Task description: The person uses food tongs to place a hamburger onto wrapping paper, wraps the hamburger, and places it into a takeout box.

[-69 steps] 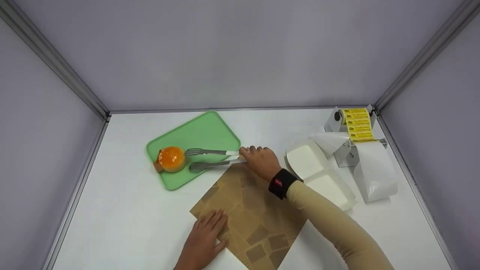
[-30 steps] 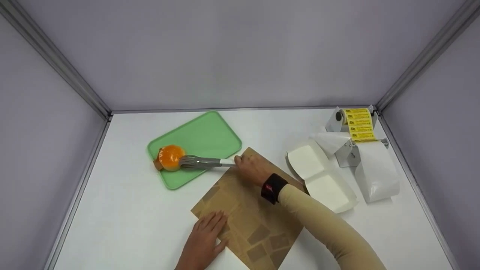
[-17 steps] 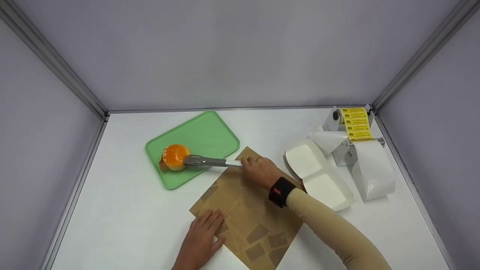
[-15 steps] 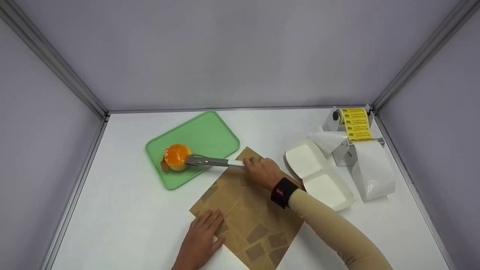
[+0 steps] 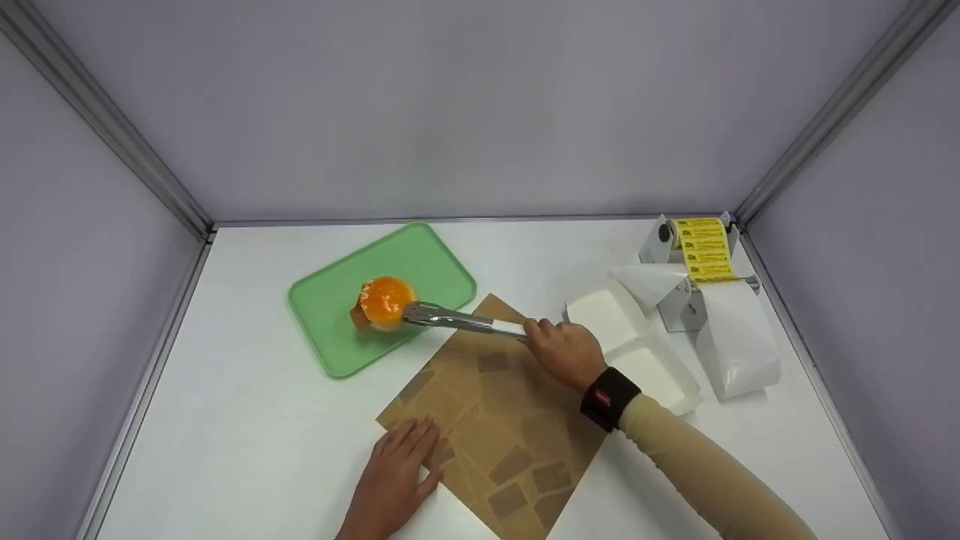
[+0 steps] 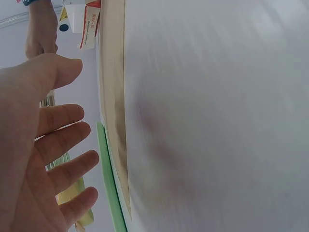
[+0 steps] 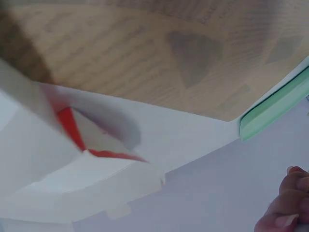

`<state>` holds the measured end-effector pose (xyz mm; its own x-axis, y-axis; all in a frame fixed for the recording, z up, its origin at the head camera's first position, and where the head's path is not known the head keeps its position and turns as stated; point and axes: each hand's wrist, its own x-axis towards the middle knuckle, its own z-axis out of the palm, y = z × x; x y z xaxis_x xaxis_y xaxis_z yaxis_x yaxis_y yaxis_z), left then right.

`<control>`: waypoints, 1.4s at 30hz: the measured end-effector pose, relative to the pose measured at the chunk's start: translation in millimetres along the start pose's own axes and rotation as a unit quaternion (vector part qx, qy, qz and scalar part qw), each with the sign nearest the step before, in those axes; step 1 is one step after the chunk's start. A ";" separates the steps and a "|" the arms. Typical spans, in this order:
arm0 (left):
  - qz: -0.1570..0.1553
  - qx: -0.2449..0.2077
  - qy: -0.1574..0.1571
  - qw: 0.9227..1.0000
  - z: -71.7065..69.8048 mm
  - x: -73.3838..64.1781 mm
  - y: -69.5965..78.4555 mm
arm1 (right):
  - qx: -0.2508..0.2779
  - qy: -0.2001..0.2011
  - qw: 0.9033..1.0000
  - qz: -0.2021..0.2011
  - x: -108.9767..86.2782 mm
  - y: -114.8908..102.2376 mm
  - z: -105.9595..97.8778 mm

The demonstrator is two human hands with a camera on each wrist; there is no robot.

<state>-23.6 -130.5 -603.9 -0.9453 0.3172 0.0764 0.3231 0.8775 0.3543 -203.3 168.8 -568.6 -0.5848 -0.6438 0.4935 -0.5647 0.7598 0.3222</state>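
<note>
My right hand (image 5: pixel 566 352) grips the white handles of a pair of tongs (image 5: pixel 457 320). The grey heads of the tongs pinch the right side of a hamburger (image 5: pixel 386 300) with a shiny orange bun and a brown piece sticking out at its lower left. In the head view the burger overlaps the middle of the green tray (image 5: pixel 435 259); the left wrist view shows it raised above the tray's edge. My left hand (image 5: pixel 390 476) lies with straight fingers at the left edge of a brown printed sheet of wrapping paper (image 5: pixel 487 420). Curled right fingers (image 7: pixel 289 198) show in the right wrist view.
An opened white takeout box (image 5: pixel 652 375) stands right of the paper, partly behind my right hand. Beyond it, at the back right, a dispenser holds a roll of yellow labels (image 5: pixel 703 247) with white backing (image 5: pixel 739 337) hanging off. Grey walls enclose the white table (image 5: pixel 247 420).
The tongs came together on the burger, and my right hand has carried it up and to the right from the tray's left end. My left hand has stayed nearly in place.
</note>
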 end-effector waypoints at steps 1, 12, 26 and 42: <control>0.002 0.001 0.003 1.000 0.0 -0.4 0.1 | -0.001 0.002 1.000 0.002 -4.4 1.9 -2.1; 0.002 -0.004 -0.002 1.000 -2.8 3.8 2.8 | 0.013 -0.022 1.000 0.017 -50.9 25.5 -29.8; -0.006 -0.004 -0.009 1.000 -4.0 3.1 2.6 | 0.013 -0.011 0.999 0.034 -106.1 43.5 -55.7; 0.010 0.010 0.006 1.000 -0.8 3.2 3.7 | 0.012 0.001 0.999 0.037 -178.9 63.9 -76.7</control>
<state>-25.4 -126.6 -601.6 -0.9387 0.3316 0.0939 0.3435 0.8777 0.3343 -90.1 339.5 -574.3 -0.6246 -0.5850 0.5173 -0.5330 0.8035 0.2650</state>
